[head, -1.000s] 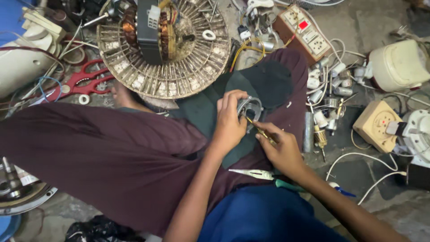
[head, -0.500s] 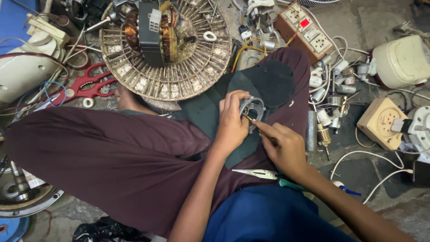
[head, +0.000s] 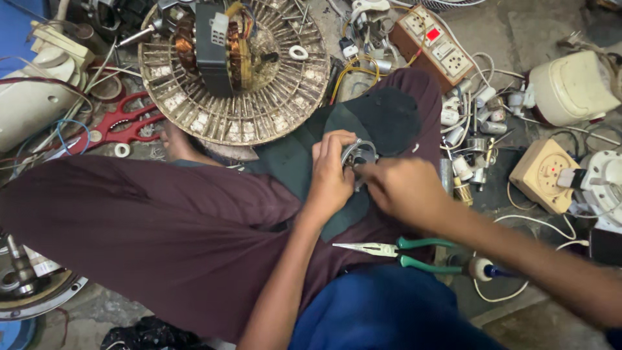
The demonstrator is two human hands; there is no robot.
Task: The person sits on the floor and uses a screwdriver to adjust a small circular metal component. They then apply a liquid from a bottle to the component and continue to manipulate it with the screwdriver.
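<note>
Nearest, one pair of green-handled needle-nose pliers (head: 395,250) lies on the lap, just beside a blue garment edge, untouched. Above it, two hands meet over a dark green cloth (head: 304,162) spread on the maroon-trousered leg (head: 162,227). Left hand (head: 329,175) is closed around one small round metal part (head: 357,155), shiny rim, mostly hidden by fingers. Right hand (head: 405,191) presses in from the right, fingers bunched at the part's edge; whether they pinch something thin cannot be told, the spot is blurred. Part sits on the cloth over the knee, between both hands. One black cap-like fabric piece (head: 385,116) lies just beyond. Right of the knee, a cluster of small white and metal cylinders (head: 470,139), too many and too jumbled to count. Two beige round-cornered switch boxes: one (head: 541,175) near right, plus one brown socket board (head: 431,45) farther up. One cream plastic housing (head: 570,87) at right. Left, one pair of red scissors (head: 120,126) on the floor. Farthest, one round wire fan grille (head: 240,78), dusty, holding one copper-wound motor (head: 210,42).
</note>
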